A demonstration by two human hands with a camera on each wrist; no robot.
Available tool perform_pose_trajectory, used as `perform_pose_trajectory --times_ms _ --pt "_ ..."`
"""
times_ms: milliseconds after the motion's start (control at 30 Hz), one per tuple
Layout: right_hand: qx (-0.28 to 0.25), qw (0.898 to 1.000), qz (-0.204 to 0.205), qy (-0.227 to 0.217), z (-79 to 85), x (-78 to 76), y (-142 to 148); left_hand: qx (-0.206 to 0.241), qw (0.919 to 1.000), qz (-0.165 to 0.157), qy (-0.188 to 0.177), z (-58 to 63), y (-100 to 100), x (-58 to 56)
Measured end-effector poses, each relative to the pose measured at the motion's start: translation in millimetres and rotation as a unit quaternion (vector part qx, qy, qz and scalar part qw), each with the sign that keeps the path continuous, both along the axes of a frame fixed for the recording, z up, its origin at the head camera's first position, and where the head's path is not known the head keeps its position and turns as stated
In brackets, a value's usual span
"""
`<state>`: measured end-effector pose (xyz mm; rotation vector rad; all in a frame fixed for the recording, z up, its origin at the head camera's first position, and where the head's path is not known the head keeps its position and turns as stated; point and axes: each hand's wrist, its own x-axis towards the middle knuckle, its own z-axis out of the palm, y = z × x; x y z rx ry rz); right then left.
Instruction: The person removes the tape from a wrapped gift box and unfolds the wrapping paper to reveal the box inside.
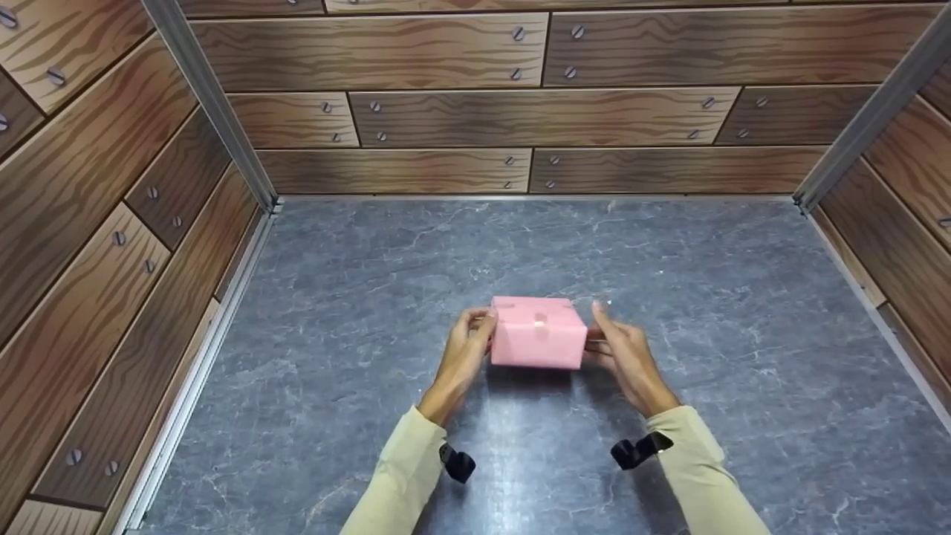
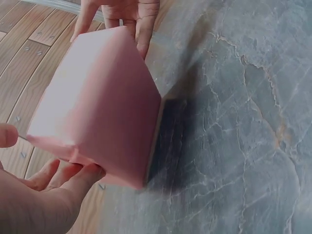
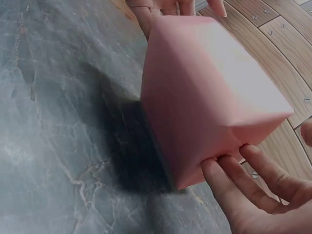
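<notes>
A pink paper-wrapped box is between my two hands, over the grey marbled surface. Its top carries a small shiny patch, perhaps tape. My left hand touches the box's left end with its fingers; in the left wrist view the thumb stands apart from the paper. On the opposite end, the fingertips of my right hand press against the folded wrapping, and its thumb points up away from the box. A dark shadow lies along the box's near lower edge; I cannot tell whether the box is fully off the surface.
Wood-patterned panels wall in the back and both sides. Grey metal posts stand at the rear corners, and a metal rail runs along the left edge. The marbled surface stretches around the box. Each wrist wears a black camera.
</notes>
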<state>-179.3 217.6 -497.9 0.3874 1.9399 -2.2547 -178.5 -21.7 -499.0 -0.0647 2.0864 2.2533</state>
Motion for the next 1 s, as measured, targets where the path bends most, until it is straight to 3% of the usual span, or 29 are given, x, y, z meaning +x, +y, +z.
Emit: perform_pose_trajectory --times_ms 300,567,833,1000 --pt "0.03 0.999 0.027 -0.001 -12.7 6.2 2.3 -0.1 0.9949 0.009 0.003 -10.5 1.0 6.8" --pt "0.129 0.991 0.033 0.009 -19.9 9.1 4.1 -0.115 0.9929 -0.011 0.026 -21.0 1.4 9.4" --pt "0.141 0.989 0.036 0.013 -27.5 8.8 6.6 -0.143 0.9879 -0.027 0.055 -25.0 2.9 11.4" --pt "0.152 0.988 0.037 0.01 -30.3 8.5 8.3 -0.157 0.9854 -0.038 0.052 -24.0 4.1 12.4"
